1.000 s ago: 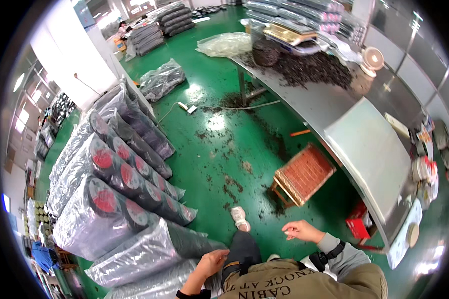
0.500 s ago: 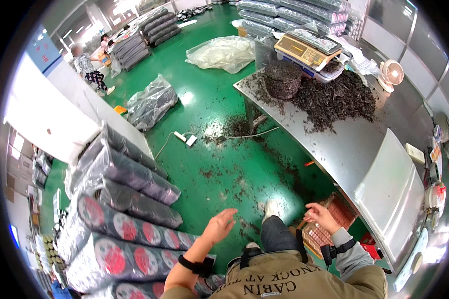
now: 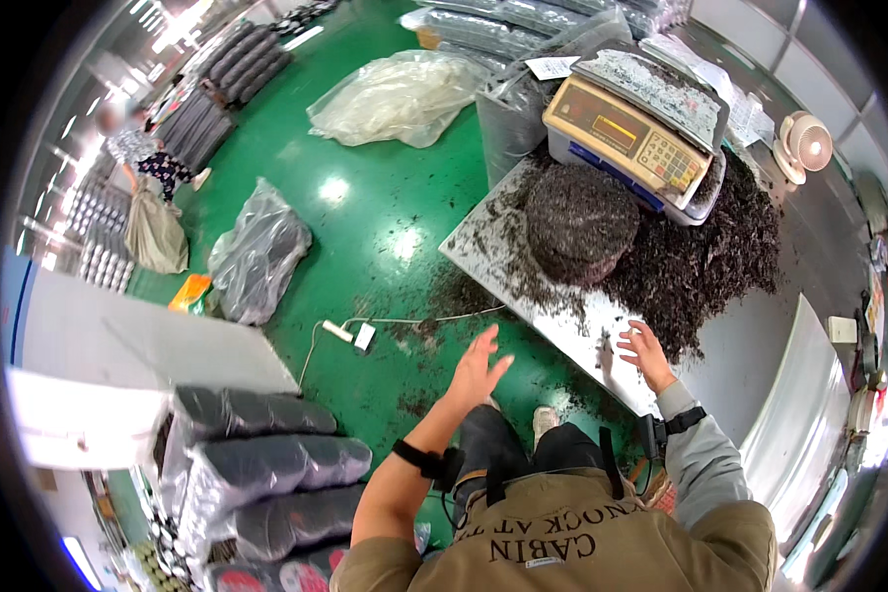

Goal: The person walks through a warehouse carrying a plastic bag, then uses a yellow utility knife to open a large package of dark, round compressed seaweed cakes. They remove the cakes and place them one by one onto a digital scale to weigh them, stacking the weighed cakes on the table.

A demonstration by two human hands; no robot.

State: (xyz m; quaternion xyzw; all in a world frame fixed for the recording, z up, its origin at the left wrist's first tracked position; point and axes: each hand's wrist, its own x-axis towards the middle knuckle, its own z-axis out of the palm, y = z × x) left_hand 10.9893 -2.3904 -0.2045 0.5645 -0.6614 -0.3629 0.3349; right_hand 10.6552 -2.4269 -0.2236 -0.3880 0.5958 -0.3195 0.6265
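My left hand (image 3: 479,367) is stretched out over the green floor, fingers spread, holding nothing. Over the near edge of the metal table (image 3: 602,345) hovers my right hand (image 3: 647,353), its fingers apart and slightly curled, also with nothing in it. Nearest to both hands on the table is a round, dark pressed cake (image 3: 580,225) of dried, leaf-like flakes. To its right spreads a loose heap of the same dark flakes (image 3: 705,281). Behind the cake, a digital scale (image 3: 629,138) with a flake-strewn plate rests on a blue-and-white plastic box (image 3: 701,202).
Plastic-wrapped dark rolls (image 3: 276,469) are stacked at my left, beside a white partition (image 3: 148,340). A cable with a power strip (image 3: 337,331) crosses the flake-littered floor. Clear sheeting (image 3: 400,99) and a grey bag (image 3: 261,252) lie farther off. A small fan (image 3: 804,143) stands on the table. Another person (image 3: 138,148) is far left.
I have stepped forward to the table, so the cake and scale are nearer. My right hand has come over the table edge; my left hand reaches farther forward. The far person now has a sack.
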